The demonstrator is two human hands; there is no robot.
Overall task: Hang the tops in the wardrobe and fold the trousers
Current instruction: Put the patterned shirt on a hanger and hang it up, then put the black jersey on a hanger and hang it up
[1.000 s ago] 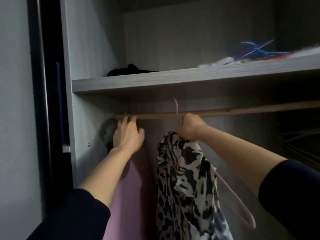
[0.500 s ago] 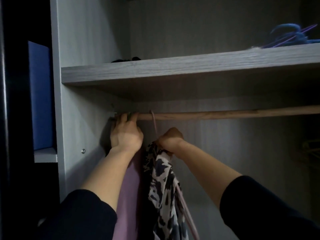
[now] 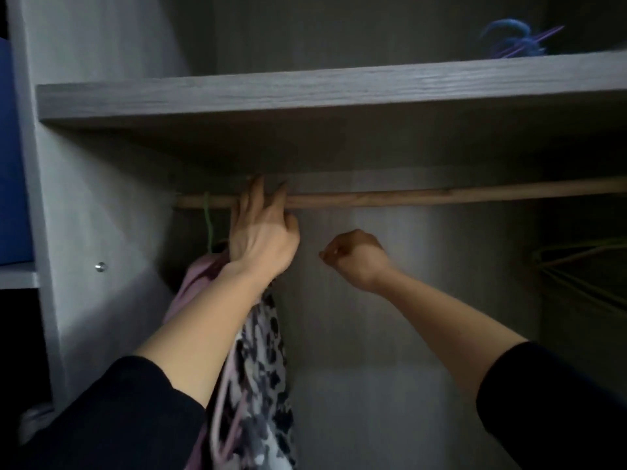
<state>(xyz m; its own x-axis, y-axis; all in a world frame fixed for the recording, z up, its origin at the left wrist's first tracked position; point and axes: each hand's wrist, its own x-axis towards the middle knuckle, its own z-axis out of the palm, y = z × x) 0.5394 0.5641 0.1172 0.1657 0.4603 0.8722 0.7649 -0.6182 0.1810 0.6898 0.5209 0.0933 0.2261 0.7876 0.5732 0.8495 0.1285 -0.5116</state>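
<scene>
A black-and-white patterned top [image 3: 266, 368] hangs from the wooden rod [image 3: 407, 197] on a pale pink hanger [image 3: 220, 412]. To its left, a pink top [image 3: 195, 283] hangs on a green hanger [image 3: 207, 225]. My left hand [image 3: 261, 235] reaches up above the patterned top, its fingers lying across the rod and covering that hanger's hook. My right hand [image 3: 356, 257] hovers below the rod to the right, fingers curled, holding nothing and clear of the clothes.
A grey shelf [image 3: 305, 93] runs just above the rod, with a blue bundle [image 3: 509, 39] on it at the right. Several bare green hangers [image 3: 576, 266] hang at the far right. The wardrobe's side wall [image 3: 101, 215] is close on the left.
My right hand has let go of the patterned top's hanger and drawn back to the right. My left hand has slid right along the rod to above that top, uncovering the green hook.
</scene>
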